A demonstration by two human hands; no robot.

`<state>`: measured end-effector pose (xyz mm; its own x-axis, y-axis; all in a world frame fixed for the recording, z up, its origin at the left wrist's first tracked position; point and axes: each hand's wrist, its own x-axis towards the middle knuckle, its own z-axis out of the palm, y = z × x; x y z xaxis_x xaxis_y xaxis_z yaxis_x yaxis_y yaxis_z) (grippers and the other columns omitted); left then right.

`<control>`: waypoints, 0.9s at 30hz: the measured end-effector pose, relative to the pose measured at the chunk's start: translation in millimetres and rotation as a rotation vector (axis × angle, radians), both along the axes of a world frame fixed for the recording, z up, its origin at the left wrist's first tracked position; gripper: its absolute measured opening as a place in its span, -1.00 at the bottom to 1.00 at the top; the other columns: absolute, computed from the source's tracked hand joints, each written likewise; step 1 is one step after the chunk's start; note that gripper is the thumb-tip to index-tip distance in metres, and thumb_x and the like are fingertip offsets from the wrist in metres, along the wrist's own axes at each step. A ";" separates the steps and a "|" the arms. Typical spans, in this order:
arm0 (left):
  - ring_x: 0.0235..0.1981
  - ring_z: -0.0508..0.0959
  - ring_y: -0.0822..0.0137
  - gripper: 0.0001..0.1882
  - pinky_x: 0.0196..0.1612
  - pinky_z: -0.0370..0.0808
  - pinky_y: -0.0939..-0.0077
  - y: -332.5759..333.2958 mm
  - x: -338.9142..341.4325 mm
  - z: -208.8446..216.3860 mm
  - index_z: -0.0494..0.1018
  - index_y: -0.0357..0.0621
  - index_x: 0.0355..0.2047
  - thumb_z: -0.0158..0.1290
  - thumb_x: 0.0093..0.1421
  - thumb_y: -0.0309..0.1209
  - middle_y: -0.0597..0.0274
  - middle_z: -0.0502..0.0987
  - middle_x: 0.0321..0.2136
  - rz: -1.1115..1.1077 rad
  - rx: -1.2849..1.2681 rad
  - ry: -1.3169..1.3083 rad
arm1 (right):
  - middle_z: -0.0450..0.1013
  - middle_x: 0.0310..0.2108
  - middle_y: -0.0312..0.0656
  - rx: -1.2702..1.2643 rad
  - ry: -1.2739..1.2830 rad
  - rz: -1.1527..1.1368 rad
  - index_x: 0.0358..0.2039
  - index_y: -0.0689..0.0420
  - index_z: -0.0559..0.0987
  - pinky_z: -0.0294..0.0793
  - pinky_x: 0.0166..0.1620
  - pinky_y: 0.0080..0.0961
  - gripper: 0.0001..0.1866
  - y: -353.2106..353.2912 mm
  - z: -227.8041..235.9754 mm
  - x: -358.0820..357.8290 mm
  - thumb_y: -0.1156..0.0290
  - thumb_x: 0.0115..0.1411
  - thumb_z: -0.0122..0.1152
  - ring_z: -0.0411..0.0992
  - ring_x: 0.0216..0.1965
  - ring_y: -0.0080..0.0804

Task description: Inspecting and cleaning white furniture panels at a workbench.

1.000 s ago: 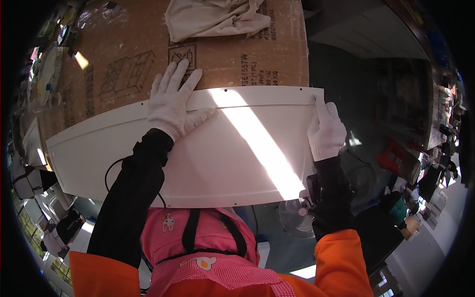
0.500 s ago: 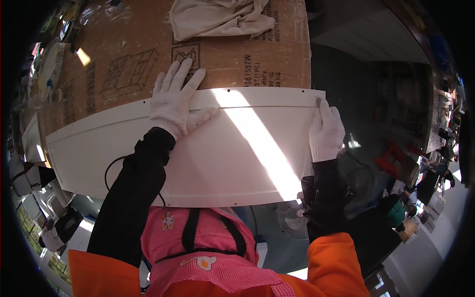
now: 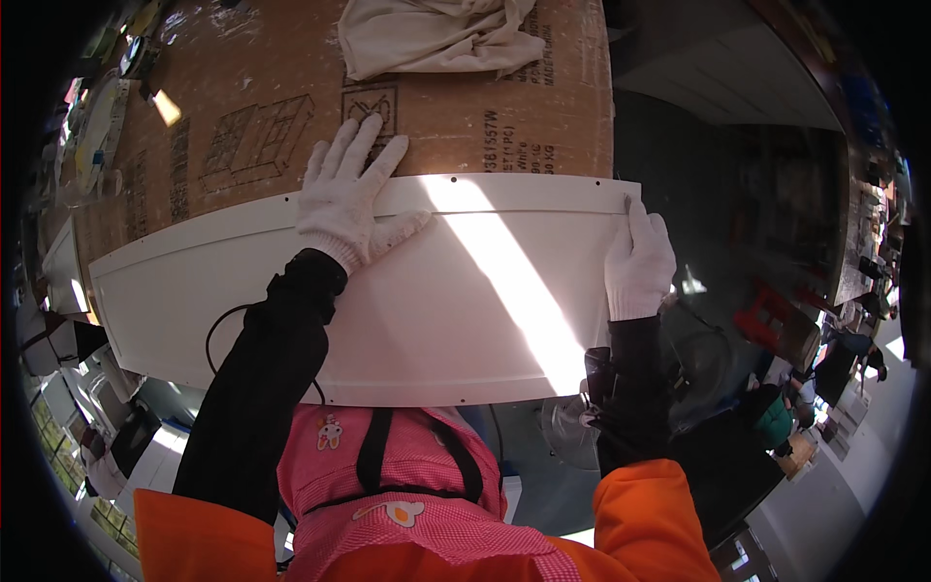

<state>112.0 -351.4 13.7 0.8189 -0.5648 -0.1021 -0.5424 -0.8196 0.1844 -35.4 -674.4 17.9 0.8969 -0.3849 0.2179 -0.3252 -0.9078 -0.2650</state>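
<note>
A long white panel (image 3: 436, 291) with raised, folded edges and small holes along its rims lies in front of me. My left hand (image 3: 349, 194), in a white knit glove, rests flat with fingers spread across its far rim, the fingertips reaching onto the cardboard beyond. My right hand (image 3: 640, 262), gloved the same way, is closed at the panel's far right corner. A small greyish bit shows by its fingertips; what it holds, if anything, I cannot make out.
Printed brown cardboard (image 3: 436, 126) covers the table under the panel. A crumpled beige cloth (image 3: 436, 39) lies at its far side. Off to the right stand a red stool (image 3: 766, 315) and a fan (image 3: 572, 432). People (image 3: 776, 417) are farther off on the right.
Both hands stay nearly in place; the right hand sits very slightly lower along the panel's right edge. The whole view shifts a little.
</note>
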 end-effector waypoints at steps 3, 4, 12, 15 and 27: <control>0.53 0.00 0.03 -0.04 0.54 -0.11 -0.02 -1.4 -0.5 0.6 0.26 0.19 0.42 0.21 0.07 0.25 0.13 0.08 0.49 0.001 0.001 0.003 | 0.38 -0.40 -0.17 0.061 0.085 -0.069 0.07 0.03 0.61 0.50 -0.41 -0.25 -0.63 3.5 2.5 -1.0 0.47 0.23 0.20 0.47 -0.45 -0.15; 0.53 0.00 0.03 -0.04 0.54 -0.11 -0.02 -2.3 -0.7 0.8 0.26 0.19 0.42 0.21 0.07 0.26 0.13 0.09 0.49 0.008 0.011 0.002 | 0.38 -0.41 -0.17 0.031 0.042 -0.028 0.07 0.03 0.61 0.49 -0.41 -0.25 -0.63 -2.6 -0.7 -2.9 0.47 0.24 0.20 0.47 -0.45 -0.14; 0.53 0.00 0.05 -0.04 0.55 -0.12 0.00 -1.8 -0.7 1.1 0.26 0.17 0.42 0.17 0.08 0.30 0.13 0.08 0.49 0.008 0.019 0.000 | 0.39 -0.41 -0.17 0.065 0.049 -0.012 0.07 0.03 0.62 0.49 -0.39 -0.25 -0.60 0.9 0.2 -1.7 0.51 0.20 0.18 0.48 -0.43 -0.13; 0.53 -0.01 0.07 -0.02 0.55 -0.13 0.02 -3.9 -0.2 3.0 0.26 0.16 0.42 0.15 0.09 0.34 0.13 0.06 0.50 0.010 0.034 0.010 | 0.38 -0.41 -0.17 0.020 0.009 -0.014 0.08 0.03 0.62 0.50 -0.39 -0.26 -0.58 -1.1 -1.2 -1.7 0.54 0.19 0.16 0.48 -0.43 -0.14; 0.53 -0.01 0.02 -0.04 0.55 -0.11 -0.01 -1.8 -0.2 4.0 0.26 0.15 0.42 0.21 0.07 0.24 0.11 0.08 0.49 0.014 0.011 0.011 | 0.41 -0.39 -0.17 0.099 0.021 -0.014 0.07 0.04 0.62 0.52 -0.37 -0.26 -0.63 7.2 -0.6 -1.2 0.49 0.25 0.16 0.48 -0.43 -0.14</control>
<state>111.8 -353.3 17.7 0.8253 -0.5524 -0.1172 -0.5291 -0.8289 0.1815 -36.7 -667.1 17.3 0.8952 -0.4161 0.1597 -0.3440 -0.8729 -0.3459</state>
